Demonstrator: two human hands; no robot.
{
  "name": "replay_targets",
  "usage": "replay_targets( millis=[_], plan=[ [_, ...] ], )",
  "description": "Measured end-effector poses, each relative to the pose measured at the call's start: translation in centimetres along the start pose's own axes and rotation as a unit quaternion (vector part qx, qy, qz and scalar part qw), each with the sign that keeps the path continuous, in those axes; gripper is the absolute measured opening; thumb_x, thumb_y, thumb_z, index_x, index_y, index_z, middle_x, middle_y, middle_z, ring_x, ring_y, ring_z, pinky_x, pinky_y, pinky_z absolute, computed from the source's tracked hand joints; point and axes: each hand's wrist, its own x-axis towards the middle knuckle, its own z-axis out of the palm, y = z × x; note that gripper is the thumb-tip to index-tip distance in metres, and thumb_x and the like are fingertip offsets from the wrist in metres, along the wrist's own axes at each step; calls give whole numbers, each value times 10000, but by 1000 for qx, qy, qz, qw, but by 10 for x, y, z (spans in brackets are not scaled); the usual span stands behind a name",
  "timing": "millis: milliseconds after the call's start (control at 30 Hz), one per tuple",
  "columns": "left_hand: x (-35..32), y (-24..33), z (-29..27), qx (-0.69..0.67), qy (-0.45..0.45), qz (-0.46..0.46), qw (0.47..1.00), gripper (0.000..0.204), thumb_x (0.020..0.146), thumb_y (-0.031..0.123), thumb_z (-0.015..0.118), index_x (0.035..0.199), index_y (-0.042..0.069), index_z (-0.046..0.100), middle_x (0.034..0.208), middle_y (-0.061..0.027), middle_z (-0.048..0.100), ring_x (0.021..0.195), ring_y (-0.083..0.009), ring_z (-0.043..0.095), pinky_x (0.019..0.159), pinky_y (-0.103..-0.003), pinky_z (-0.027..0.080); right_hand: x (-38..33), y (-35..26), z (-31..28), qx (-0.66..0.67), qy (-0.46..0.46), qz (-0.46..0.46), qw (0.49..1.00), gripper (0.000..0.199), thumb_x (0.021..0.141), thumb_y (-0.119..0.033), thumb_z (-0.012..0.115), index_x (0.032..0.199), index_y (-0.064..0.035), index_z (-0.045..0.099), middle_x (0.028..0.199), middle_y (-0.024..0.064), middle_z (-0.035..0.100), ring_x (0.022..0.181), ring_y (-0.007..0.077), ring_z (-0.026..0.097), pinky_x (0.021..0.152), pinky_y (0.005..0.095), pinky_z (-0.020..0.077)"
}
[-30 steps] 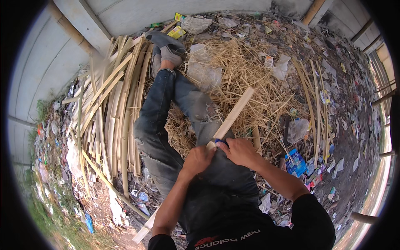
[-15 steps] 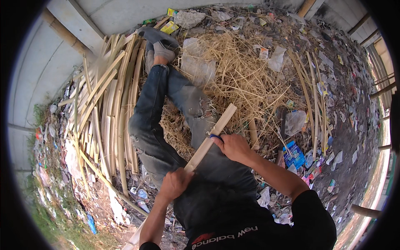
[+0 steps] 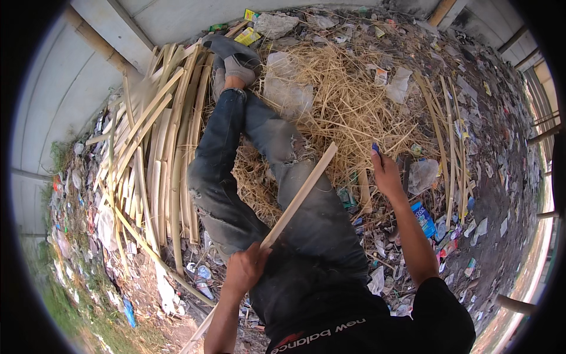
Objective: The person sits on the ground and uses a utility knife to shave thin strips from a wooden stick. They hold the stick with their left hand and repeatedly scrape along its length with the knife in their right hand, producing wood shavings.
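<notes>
My left hand (image 3: pixel 244 269) is closed round a long pale split bamboo strip (image 3: pixel 302 197). The strip slants up to the right across my thighs, and its other end runs on past my left forearm toward the lower edge. Out to the right, my right hand (image 3: pixel 386 172) is raised away from the strip, closed on a small tool with a blue handle (image 3: pixel 375 147). I cannot make out the rest of that tool. Below the hands are my outstretched legs in worn dark jeans (image 3: pixel 227 171).
Many split bamboo strips (image 3: pixel 168 153) lie piled left of my legs, with a few more strips (image 3: pixel 451 147) at the far right. Straw-like shavings (image 3: pixel 348 100) heap beyond my knees. Litter and a blue packet (image 3: pixel 423 219) cover the ground; a grey wall (image 3: pixel 183 17) stands behind.
My right hand has lifted off the bamboo strip and moved up and right with the blue-handled tool. The left hand keeps its grip, and the strip has turned slightly.
</notes>
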Motion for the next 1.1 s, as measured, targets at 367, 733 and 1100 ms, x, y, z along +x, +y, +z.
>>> replay_targets(
  millis=[367, 733, 1100],
  plan=[
    [119, 55, 67, 101, 4, 54, 993, 239, 1053, 316, 626, 1079, 82, 581, 702, -233, 702, 673, -462, 721, 602, -586, 570, -61, -72, 52, -56, -201, -143, 967, 584, 1076, -508, 566, 839, 8, 703, 683, 250, 658, 706, 468, 682, 652, 531, 524],
    [109, 53, 61, 112, -2, 37, 993, 239, 1047, 328, 629, 1073, 94, 586, 678, -209, 696, 660, -447, 717, 590, -576, 563, -57, -61, 50, -106, -265, -197, 938, 695, 1086, -584, 511, 762, 8, 680, 632, 232, 634, 647, 452, 671, 612, 537, 511],
    [89, 40, 43, 121, -21, 32, 992, 217, 1033, 321, 635, 1046, 109, 588, 700, -188, 712, 672, -427, 732, 614, -567, 574, -39, -59, 54, -71, -207, -187, 958, 637, 1084, -563, 526, 823, -17, 728, 639, 219, 627, 645, 444, 657, 648, 539, 513]
  ],
)
